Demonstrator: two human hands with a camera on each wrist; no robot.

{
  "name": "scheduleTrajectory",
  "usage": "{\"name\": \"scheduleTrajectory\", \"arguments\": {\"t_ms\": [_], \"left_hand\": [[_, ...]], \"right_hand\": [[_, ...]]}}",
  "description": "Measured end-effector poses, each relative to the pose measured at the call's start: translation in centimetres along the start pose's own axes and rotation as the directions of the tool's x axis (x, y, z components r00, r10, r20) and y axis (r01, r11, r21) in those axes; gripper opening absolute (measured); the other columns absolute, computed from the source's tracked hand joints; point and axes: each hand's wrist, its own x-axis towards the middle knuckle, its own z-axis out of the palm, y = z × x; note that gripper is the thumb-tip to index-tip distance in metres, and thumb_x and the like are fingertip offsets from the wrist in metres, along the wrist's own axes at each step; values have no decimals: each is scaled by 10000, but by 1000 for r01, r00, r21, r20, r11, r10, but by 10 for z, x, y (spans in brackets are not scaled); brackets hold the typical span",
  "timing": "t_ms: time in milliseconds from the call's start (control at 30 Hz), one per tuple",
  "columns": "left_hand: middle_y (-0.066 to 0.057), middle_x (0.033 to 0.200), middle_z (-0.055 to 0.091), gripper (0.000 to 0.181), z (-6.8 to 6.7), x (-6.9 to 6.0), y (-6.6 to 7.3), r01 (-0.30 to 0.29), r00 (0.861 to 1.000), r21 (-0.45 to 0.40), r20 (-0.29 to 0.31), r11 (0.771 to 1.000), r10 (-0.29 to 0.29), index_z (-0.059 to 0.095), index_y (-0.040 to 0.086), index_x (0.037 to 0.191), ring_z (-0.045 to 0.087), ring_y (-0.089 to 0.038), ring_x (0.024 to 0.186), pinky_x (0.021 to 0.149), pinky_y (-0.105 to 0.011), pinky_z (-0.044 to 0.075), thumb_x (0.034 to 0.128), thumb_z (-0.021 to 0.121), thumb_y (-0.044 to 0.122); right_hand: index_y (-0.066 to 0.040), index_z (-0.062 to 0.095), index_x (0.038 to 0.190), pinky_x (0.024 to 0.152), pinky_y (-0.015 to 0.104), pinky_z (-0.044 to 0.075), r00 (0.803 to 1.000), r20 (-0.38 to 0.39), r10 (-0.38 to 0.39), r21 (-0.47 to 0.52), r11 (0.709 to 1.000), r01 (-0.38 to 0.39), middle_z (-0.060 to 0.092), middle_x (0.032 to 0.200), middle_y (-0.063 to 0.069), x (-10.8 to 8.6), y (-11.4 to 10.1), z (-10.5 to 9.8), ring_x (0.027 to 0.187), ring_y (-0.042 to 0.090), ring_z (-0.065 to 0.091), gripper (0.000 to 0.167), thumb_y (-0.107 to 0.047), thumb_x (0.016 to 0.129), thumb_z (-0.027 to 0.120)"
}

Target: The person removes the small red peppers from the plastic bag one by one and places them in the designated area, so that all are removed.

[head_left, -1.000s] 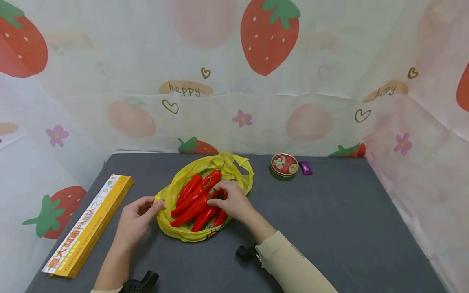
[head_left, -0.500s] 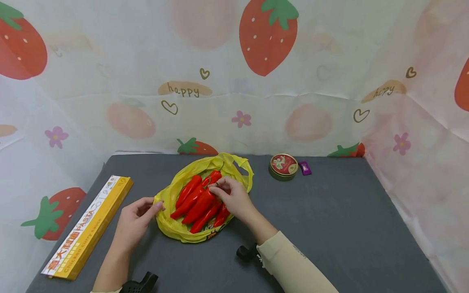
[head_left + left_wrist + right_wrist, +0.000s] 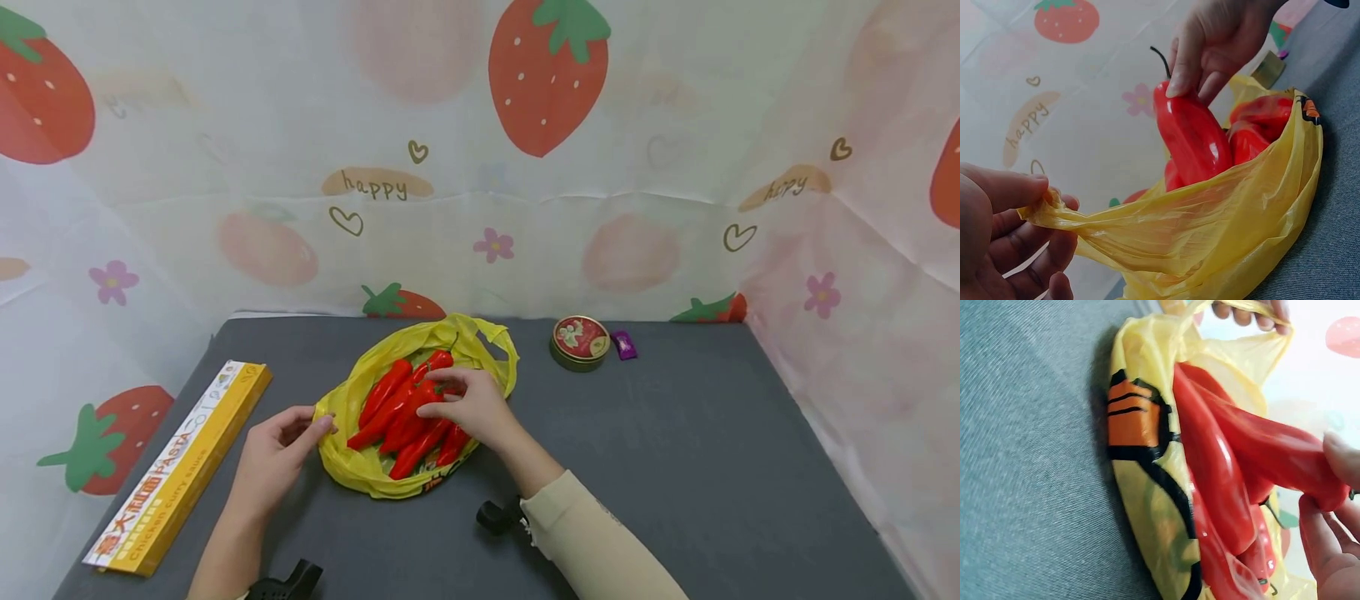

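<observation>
A yellow plastic bag (image 3: 347, 468) lies open on the dark grey table, with several glossy red chili peppers (image 3: 384, 392) in it. My left hand (image 3: 272, 457) pinches the bag's left edge between thumb and fingers, pulling the film out into a fold (image 3: 1141, 237). Over the bag, my right hand (image 3: 480, 408) grips one chili pepper (image 3: 1194, 137) near its stem end, thumb on one side and fingers on the other. That pepper slants up from the others, its lower end hidden behind the bag's film in the left wrist view. Black and orange print (image 3: 1135, 419) marks the bag's side.
A long yellow and white pasta box (image 3: 180, 467) lies to the left. At the back stand a round red and gold tin (image 3: 580, 340) and a small purple wrapped sweet (image 3: 624, 344). Behind the table (image 3: 675, 467) hangs a strawberry-patterned cloth (image 3: 645, 167).
My right hand went up slightly with the pepper's stem end, then came back down and a little left. The pepper's lower tip has shifted right. My left hand stays on the bag's edge.
</observation>
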Motion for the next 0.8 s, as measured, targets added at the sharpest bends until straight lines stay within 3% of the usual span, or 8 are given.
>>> {"name": "scheduleTrajectory", "arguments": {"t_ms": [133,300,400,567,667,800], "left_hand": [[-62,964,711,373,1,0,-2,-10,1000,-6,2,1000,10,719,75,1126,573,-132,813,683,-267,534,976,660,412],[-50,951,717,359,2,1,-4,-27,1000,-14,-4,1000,27,722,76,1116,578,-131,812,682,-260,532,976,665,401],[-39,960,719,363,1,1,-5,-24,1000,-15,-2,1000,24,722,75,1121,585,-128,829,704,-253,540,975,665,403],[-37,980,718,382,0,1,-5,-9,1000,-15,-1,1000,9,720,83,1134,584,-128,848,720,-254,544,973,660,425],[-33,972,718,379,1,1,-5,-15,1000,-13,-3,1000,15,720,88,1134,582,-138,849,715,-251,541,973,659,426],[-45,973,720,357,1,1,-5,-29,1000,-15,-3,999,29,719,84,1134,588,-133,849,723,-245,544,979,659,400]], "right_hand": [[-203,712,1234,941,371,544,1000,-10,17,32,999,-17,656,1278,-25,-2,-1,-4,1131,212,634,454,-339,824,852],[-207,671,1287,870,384,580,998,-28,-61,183,981,65,661,1204,34,-6,-4,-15,1043,224,666,460,-319,865,818],[-188,644,1334,846,430,592,995,-33,-92,212,973,97,666,1169,85,-10,-7,-25,992,247,680,482,-295,889,796],[-180,641,1284,868,363,581,992,-117,-55,127,989,70,730,1156,48,-24,-12,-44,1042,197,660,435,-308,895,788],[-135,654,1240,887,349,570,988,-151,-23,150,988,46,737,1172,70,-32,-13,-55,1067,213,663,384,-264,903,782],[-74,634,1309,918,364,568,985,-172,15,192,981,18,702,1247,127,-41,-13,-71,1097,240,662,439,-229,919,764]]}}
